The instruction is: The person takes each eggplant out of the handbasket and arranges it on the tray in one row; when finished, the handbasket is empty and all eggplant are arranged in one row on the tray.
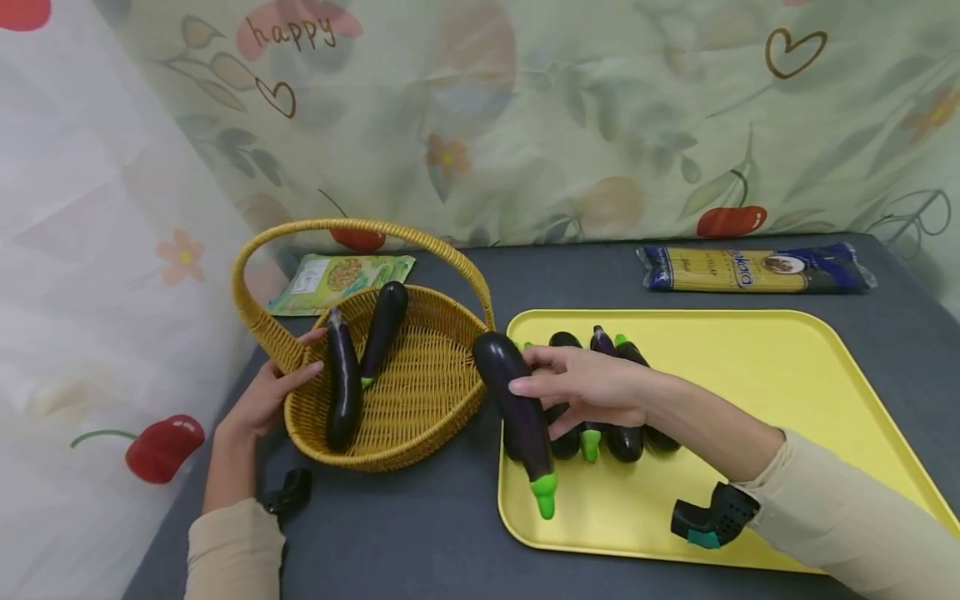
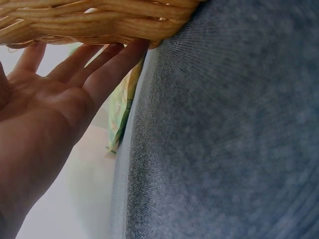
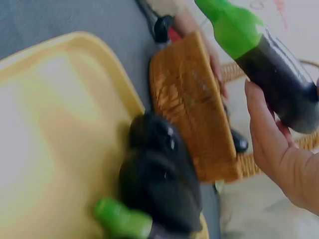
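the right hand (image 1: 581, 385) grips an eggplant (image 1: 517, 412) with its fingers curled round the dark body, green stem end pointing down over the near left corner of the yellow tray (image 1: 787, 358). the forearm reaches in from the right, across the tray. just behind the hand, more eggplants (image 1: 626, 433) lie in a row on the tray. the left hand (image 1: 266, 396), fingers straight, presses against the outer wall of the wicker basket (image 1: 420, 392), which holds two eggplants (image 1: 343, 385) on the grey surface (image 1: 420, 533).
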`<act>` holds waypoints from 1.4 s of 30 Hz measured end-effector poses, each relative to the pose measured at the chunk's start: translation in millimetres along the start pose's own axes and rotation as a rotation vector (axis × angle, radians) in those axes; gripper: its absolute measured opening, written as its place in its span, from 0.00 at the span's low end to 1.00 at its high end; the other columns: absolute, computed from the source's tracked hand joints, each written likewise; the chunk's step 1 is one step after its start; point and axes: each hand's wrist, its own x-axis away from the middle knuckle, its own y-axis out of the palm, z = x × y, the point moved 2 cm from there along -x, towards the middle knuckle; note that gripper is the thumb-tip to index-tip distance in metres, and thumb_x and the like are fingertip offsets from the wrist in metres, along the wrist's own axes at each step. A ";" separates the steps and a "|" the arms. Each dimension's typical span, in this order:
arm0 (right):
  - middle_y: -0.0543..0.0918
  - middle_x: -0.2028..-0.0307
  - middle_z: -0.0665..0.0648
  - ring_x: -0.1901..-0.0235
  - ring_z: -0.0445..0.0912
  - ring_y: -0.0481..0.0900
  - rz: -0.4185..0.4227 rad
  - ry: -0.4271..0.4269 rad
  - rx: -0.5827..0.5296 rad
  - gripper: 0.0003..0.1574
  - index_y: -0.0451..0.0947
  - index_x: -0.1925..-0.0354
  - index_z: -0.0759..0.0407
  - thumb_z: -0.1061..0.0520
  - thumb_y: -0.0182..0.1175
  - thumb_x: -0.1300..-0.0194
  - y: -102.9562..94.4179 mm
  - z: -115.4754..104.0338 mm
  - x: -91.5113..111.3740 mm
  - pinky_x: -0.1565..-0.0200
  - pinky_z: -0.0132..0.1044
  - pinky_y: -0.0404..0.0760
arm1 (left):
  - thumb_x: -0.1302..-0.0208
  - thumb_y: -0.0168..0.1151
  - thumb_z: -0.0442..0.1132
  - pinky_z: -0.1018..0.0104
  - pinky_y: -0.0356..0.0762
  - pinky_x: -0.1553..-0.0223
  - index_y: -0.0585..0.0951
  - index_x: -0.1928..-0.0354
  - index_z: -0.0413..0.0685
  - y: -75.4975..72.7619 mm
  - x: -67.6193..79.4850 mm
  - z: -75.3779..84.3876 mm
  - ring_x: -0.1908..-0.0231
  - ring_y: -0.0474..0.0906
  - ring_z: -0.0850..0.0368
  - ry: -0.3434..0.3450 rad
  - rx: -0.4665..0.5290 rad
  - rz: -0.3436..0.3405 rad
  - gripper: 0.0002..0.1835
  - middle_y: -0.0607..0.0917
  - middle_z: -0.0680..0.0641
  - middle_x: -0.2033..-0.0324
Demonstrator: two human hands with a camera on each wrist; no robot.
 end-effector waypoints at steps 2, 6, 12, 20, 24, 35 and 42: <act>0.72 0.43 0.66 0.47 0.57 0.75 0.001 0.003 0.005 0.43 0.48 0.31 0.65 0.52 0.59 0.33 -8.7 3.0 8.0 0.54 0.53 0.77 | 0.29 0.52 0.34 0.66 0.76 0.55 0.63 0.29 0.52 -0.1 -0.2 0.3 0.49 0.74 0.62 0.006 0.006 -0.006 0.28 0.62 0.48 0.36; 0.72 0.45 0.67 0.48 0.57 0.75 0.021 0.013 0.018 0.44 0.44 0.30 0.66 0.53 0.57 0.31 -25.7 6.5 24.2 0.53 0.53 0.76 | 0.28 0.51 0.33 0.66 0.77 0.56 0.62 0.29 0.52 0.0 -0.2 1.0 0.50 0.74 0.62 0.010 0.003 -0.014 0.28 0.64 0.49 0.38; 0.69 0.41 0.68 0.45 0.57 0.73 0.058 0.005 0.015 0.44 0.39 0.29 0.67 0.53 0.52 0.28 -50.1 6.7 47.0 0.49 0.55 0.74 | 0.28 0.51 0.33 0.66 0.77 0.56 0.61 0.28 0.51 1.5 0.4 2.7 0.50 0.75 0.62 0.019 -0.001 -0.018 0.28 0.61 0.46 0.36; 0.75 0.44 0.60 0.46 0.51 0.75 0.142 0.002 0.045 0.42 0.36 0.28 0.67 0.52 0.47 0.25 -89.5 11.4 74.6 0.50 0.55 0.74 | 0.29 0.52 0.34 0.66 0.77 0.56 0.63 0.29 0.53 0.6 0.3 3.7 0.51 0.75 0.62 0.011 -0.005 -0.008 0.27 0.66 0.50 0.40; 0.73 0.43 0.59 0.47 0.51 0.75 0.208 0.050 0.076 0.45 0.31 0.27 0.66 0.51 0.47 0.25 -109.5 17.6 85.1 0.50 0.53 0.75 | 0.29 0.52 0.34 0.65 0.78 0.57 0.63 0.29 0.53 -0.8 0.0 3.2 0.52 0.76 0.61 0.007 0.003 -0.013 0.27 0.70 0.53 0.43; 0.66 0.47 0.64 0.51 0.52 0.73 0.338 0.142 0.168 0.40 0.42 0.31 0.68 0.48 0.48 0.26 -150.8 40.6 95.2 0.52 0.51 0.77 | 0.29 0.52 0.34 0.64 0.78 0.57 0.63 0.30 0.55 -0.2 0.7 1.4 0.53 0.77 0.60 -0.007 0.010 -0.008 0.27 0.70 0.50 0.43; 0.58 0.39 0.69 0.47 0.54 0.72 0.362 0.202 0.165 0.44 0.42 0.32 0.70 0.46 0.51 0.28 -163.0 55.3 88.3 0.52 0.51 0.77 | 0.29 0.52 0.34 0.64 0.78 0.57 0.64 0.30 0.56 0.2 0.6 0.1 0.53 0.77 0.60 -0.020 0.031 -0.008 0.27 0.70 0.50 0.44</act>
